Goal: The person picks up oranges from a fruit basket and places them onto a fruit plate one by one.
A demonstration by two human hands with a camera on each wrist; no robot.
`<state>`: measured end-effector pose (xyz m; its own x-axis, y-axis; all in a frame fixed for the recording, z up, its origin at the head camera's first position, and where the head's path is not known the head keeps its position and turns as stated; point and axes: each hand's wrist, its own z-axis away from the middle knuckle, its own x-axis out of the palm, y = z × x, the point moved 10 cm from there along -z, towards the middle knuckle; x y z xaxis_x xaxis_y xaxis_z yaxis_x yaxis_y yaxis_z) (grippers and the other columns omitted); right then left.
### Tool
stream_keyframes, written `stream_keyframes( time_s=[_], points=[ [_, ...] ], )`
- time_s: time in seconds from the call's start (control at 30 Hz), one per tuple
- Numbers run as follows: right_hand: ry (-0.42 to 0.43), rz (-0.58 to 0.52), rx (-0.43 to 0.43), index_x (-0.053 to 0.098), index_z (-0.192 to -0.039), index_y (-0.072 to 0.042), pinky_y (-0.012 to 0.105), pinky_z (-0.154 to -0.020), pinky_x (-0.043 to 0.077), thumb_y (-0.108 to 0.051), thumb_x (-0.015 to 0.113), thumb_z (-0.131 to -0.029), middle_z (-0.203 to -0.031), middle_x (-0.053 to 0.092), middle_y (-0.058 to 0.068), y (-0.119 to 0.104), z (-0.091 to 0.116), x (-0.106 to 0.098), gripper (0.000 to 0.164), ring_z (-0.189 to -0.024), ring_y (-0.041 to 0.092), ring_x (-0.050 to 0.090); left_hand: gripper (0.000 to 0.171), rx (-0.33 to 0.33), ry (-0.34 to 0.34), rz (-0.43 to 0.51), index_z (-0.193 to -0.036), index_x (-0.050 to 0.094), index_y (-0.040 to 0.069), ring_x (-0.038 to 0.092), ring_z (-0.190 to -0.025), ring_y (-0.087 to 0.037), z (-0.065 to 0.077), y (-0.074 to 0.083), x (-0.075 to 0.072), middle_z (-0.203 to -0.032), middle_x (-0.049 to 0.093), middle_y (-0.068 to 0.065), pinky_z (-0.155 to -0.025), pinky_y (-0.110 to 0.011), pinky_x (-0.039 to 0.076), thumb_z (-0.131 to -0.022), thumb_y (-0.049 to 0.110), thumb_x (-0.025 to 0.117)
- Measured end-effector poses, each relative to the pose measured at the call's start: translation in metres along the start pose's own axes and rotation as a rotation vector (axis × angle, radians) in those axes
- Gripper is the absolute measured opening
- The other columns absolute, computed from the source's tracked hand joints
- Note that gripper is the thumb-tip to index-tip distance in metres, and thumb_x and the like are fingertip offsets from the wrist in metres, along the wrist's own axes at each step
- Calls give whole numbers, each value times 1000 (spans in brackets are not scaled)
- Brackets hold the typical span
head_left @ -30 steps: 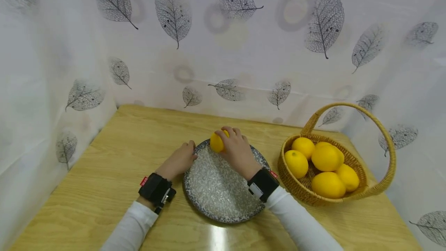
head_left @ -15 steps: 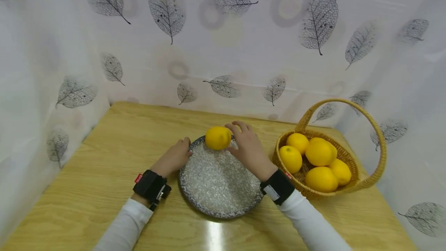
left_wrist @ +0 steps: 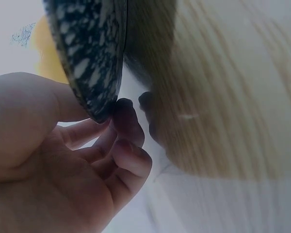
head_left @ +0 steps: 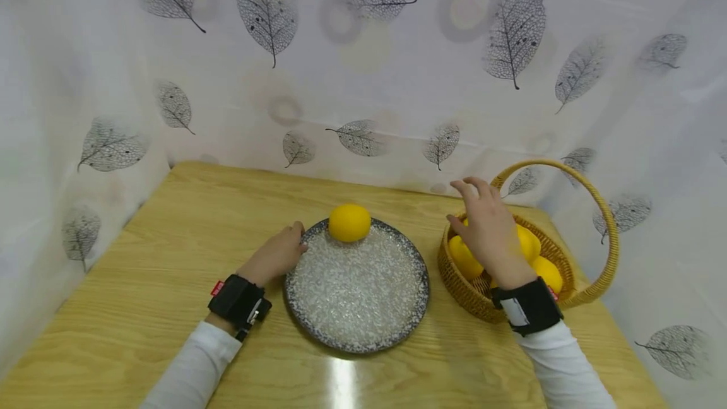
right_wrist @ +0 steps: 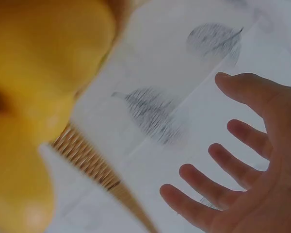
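A yellow lemon (head_left: 349,223) rests at the far side of a round speckled grey plate (head_left: 358,295) with a dark rim. My left hand (head_left: 275,255) holds the plate's left edge. In the left wrist view the thumb lies over the plate rim (left_wrist: 89,58) and curled fingers (left_wrist: 128,126) reach under it. My right hand (head_left: 490,229) is above the wicker basket (head_left: 466,298), fingers spread and holding nothing. Lemons (head_left: 528,243) lie in the basket, partly hidden by that hand. The right wrist view shows the hand (right_wrist: 262,165) apart from the blurred lemons (right_wrist: 43,53).
The basket's tall arched handle (head_left: 608,226) rises on its right side. Everything stands on a wooden table (head_left: 227,207). A pale curtain (head_left: 397,81) printed with leaves hangs behind and at both sides.
My right hand has let go of the lemon at the plate's far side and moved right, over the basket. The left hand stays at the plate's edge. The head view has shifted slightly.
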<state>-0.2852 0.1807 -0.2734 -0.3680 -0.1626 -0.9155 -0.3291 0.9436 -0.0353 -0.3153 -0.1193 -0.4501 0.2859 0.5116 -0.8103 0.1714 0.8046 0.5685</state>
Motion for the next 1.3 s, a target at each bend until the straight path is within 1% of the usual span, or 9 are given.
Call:
stream_keyframes(
  time_s=[0.07, 0.2, 0.3, 0.47, 0.53, 0.67, 0.8, 0.93, 1.3],
  points=[
    [3, 9, 45, 50, -143, -3, 59, -86, 50, -11, 77, -90, -143, 47, 30, 19, 4, -7, 60, -126, 53, 46, 35, -3, -2, 1, -132, 47, -10, 61, -118, -40, 1, -1, -1, -125, 61, -30, -101, -53, 50, -106, 13, 50],
    [-26, -14, 129, 49, -142, 6, 67, -95, 44, -8, 75, -90, -142, 42, 38, 53, 17, -13, 59, -123, 60, 42, 37, -8, -12, -3, -134, 47, -10, 61, -119, -40, 2, 0, -2, -127, 61, -31, -102, -53, 50, -106, 13, 50],
    [-67, -49, 189, 46, -142, 10, 69, -99, 39, -9, 73, -92, -142, 38, 41, 73, 26, -9, 60, -123, 62, 39, 37, -19, -13, -9, -134, 47, -9, 62, -118, -39, 2, 0, -2, -127, 62, -30, -101, -53, 50, -106, 14, 50],
    [-118, -63, 263, 45, -142, 11, 72, -96, 39, -12, 74, -91, -141, 37, 43, 95, 39, 4, 63, -119, 65, 38, 36, -32, -14, 2, -134, 47, -8, 62, -119, -38, 3, 0, -3, -129, 62, -29, -101, -53, 50, -106, 14, 50],
    [-141, -60, 284, 46, -141, 12, 72, -96, 39, -14, 75, -90, -140, 37, 45, 100, 43, 9, 64, -120, 66, 38, 36, -38, -17, 7, -134, 47, -7, 62, -118, -37, 3, 0, -2, -128, 62, -28, -101, -52, 51, -106, 15, 49],
    [-230, -66, 338, 44, -142, 13, 72, -96, 40, -21, 75, -91, -141, 35, 47, 110, 52, 22, 69, -122, 66, 36, 36, -26, -24, 4, -134, 47, -8, 64, -115, -36, 3, -1, 0, -127, 63, -28, -99, -52, 52, -106, 15, 50],
    [-309, -72, 380, 43, -143, 11, 71, -91, 43, -28, 74, -92, -142, 33, 47, 116, 60, 31, 71, -119, 65, 38, 38, -17, -24, -4, -135, 46, -8, 65, -117, -36, 2, -2, 0, -129, 64, -28, -100, -52, 52, -106, 15, 50],
    [-335, -75, 389, 44, -142, 9, 70, -89, 44, -28, 74, -90, -142, 34, 45, 117, 62, 34, 70, -118, 65, 39, 40, -27, -22, -10, -137, 45, -8, 64, -120, -36, 1, -2, 1, -132, 62, -28, -101, -51, 51, -107, 17, 49],
    [-360, -71, 391, 43, -142, 9, 71, -91, 43, -26, 76, -89, -143, 33, 45, 117, 63, 36, 72, -119, 65, 39, 37, -19, -9, -26, -135, 47, -8, 65, -116, -36, 4, 0, -2, -128, 64, -28, -97, -51, 53, -106, 14, 50]
  ],
)
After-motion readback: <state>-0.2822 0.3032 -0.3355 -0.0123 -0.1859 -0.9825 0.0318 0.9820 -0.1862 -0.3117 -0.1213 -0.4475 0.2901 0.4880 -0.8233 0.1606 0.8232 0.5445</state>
